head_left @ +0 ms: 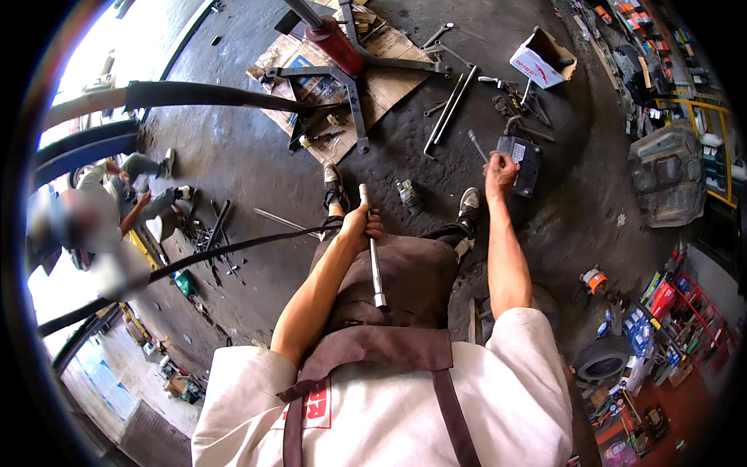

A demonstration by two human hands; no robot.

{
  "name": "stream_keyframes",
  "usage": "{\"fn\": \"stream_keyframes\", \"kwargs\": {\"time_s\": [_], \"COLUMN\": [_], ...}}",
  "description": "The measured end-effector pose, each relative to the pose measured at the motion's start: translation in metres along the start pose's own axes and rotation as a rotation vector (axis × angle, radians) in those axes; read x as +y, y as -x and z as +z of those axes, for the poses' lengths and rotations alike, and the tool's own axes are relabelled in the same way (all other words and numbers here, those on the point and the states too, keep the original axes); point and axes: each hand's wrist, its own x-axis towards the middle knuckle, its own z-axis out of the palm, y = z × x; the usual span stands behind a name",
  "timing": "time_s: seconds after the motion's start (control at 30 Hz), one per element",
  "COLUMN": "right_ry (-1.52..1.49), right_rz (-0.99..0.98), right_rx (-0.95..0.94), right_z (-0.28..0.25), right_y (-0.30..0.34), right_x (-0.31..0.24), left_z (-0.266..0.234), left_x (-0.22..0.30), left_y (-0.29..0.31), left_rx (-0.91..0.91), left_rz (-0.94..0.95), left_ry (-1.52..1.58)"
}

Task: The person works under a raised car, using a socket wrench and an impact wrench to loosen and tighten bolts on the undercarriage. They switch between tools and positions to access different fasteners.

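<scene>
My left hand [362,226] is closed round a long chrome tubular socket wrench [377,268], held over my lap with a socket-like end at top and bottom. To the right, my right hand [500,173] is closed on a slim metal tool [476,145] that sticks out up and to the left; its kind I cannot make out. That hand is beside a black car battery [526,177] on the floor, and it hides part of the near edge. Between my feet lies a small greyish power-tool-like object [408,198].
A red jack-like stand [334,47] with metal legs rests on cardboard [389,86] ahead. Long wrenches [450,113], clamps [517,113] and a white box [537,62] lie beyond the battery. At left a person [124,194] sits near scattered tools. Shelved parts line the right.
</scene>
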Motion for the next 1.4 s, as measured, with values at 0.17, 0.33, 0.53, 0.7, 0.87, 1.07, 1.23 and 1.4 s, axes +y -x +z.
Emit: {"fn": "stream_keyframes", "kwargs": {"time_s": [0.17,0.33,0.53,0.7,0.87,1.07,1.23,1.4], "right_ry": [0.530,0.608,0.599,0.577,0.556,0.860,0.896,0.850], "right_rz": [-0.213,0.071,0.300,0.254,0.168,0.215,0.271,0.152], "right_rx": [-0.145,-0.468,-0.667,-0.640,-0.676,-0.679,-0.780,-0.749], "right_z": [0.037,0.054,0.052,0.070,0.136,0.221,0.234,0.219], "right_y": [0.064,0.143,0.187,0.175,0.150,0.132,0.113,0.099], "right_x": [0.043,0.072,0.102,0.135,0.181,0.223,0.270,0.256], "left_z": [0.000,-0.002,-0.012,-0.032,-0.035,-0.046,-0.053,-0.045], "left_x": [-0.007,-0.019,-0.031,-0.043,-0.047,-0.051,-0.053,-0.047], "left_y": [-0.011,-0.017,-0.027,-0.034,-0.042,-0.066,-0.074,-0.058], "left_rx": [-0.010,-0.015,0.040,0.049,-0.007,0.032,0.046,-0.036], "left_rz": [-0.041,-0.071,-0.150,-0.161,-0.154,-0.170,-0.140,-0.103], "left_ry": [-0.056,-0.053,-0.054,-0.070,-0.218,-0.192,-0.180,-0.234]}}
